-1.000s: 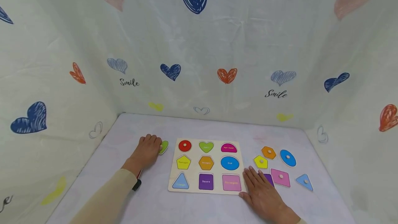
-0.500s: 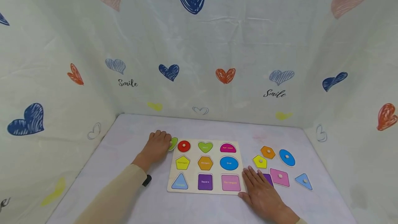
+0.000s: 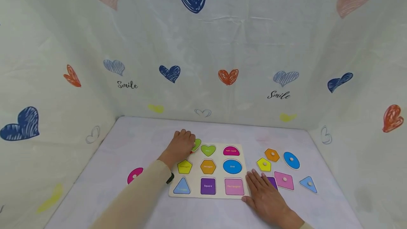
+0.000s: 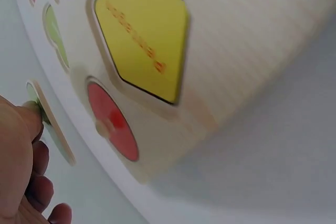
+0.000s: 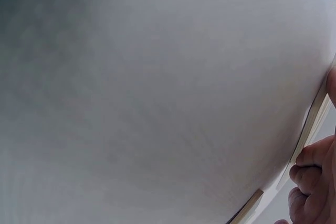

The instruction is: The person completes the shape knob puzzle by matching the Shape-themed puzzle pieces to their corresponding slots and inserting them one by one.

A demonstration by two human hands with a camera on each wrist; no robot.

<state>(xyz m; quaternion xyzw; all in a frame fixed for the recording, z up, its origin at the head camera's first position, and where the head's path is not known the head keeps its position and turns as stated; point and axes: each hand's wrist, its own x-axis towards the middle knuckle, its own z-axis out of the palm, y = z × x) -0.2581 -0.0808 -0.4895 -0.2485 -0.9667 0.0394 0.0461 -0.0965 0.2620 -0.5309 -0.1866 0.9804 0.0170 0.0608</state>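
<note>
- Here's the left hand (image 3: 179, 147), pinching the green heart piece (image 3: 198, 143) by its knob, presumably leaving the underside free
- That heart hangs over the puzzle board (image 3: 195, 187) at its upper left, just beside the matching heart recess (image 3: 208, 150), near the seated red circle piece (image 4: 115, 124)
- Right hand (image 3: 265, 196) lies flat, fingers extended, touching the board's right edge, seemingly to steady it
- Knobbed pieces like the yellow pentagon piece (image 3: 263, 165) lie rightward on the counter (image 3: 205, 215), likely spread for easy picking
</note>
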